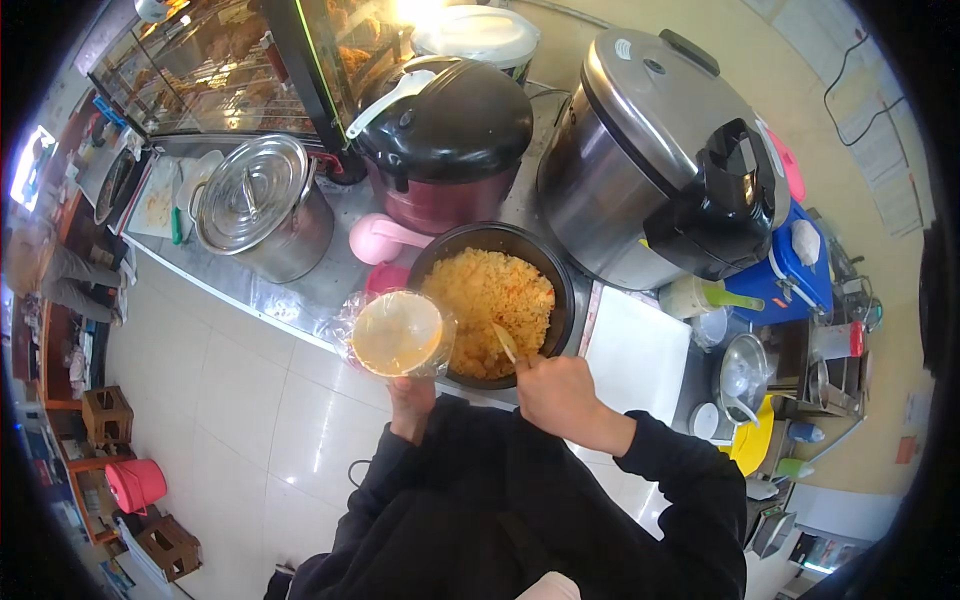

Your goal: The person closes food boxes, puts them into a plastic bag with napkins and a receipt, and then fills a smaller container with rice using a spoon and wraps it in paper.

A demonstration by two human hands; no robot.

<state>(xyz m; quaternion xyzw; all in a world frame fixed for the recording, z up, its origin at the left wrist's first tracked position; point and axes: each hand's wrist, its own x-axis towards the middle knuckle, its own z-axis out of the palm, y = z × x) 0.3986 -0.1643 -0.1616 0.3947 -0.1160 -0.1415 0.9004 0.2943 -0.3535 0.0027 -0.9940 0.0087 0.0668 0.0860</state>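
Observation:
My left hand (412, 409) holds up a small round bowl (397, 334) with clear plastic film around it. The inside of the bowl looks pale, with an orange tint low down. A spatula or rice paddle (505, 341) is gripped in my right hand (562, 397), and its blade dips into orange-yellow cooked rice (491, 292). That rice lies in a round black cooking pot (564, 300) in front of me. The bowl hangs beside the pot's left rim and covers part of it. A pink ladle (373, 238) rests on the counter at the pot's left.
Behind the pot stand a dark red rice cooker (450, 150) with a white paddle on its lid and a large steel cooker (645, 157). A lidded steel stockpot (262, 217) is at left, under a glass food warmer (217, 67). A white cutting board (637, 352) lies right.

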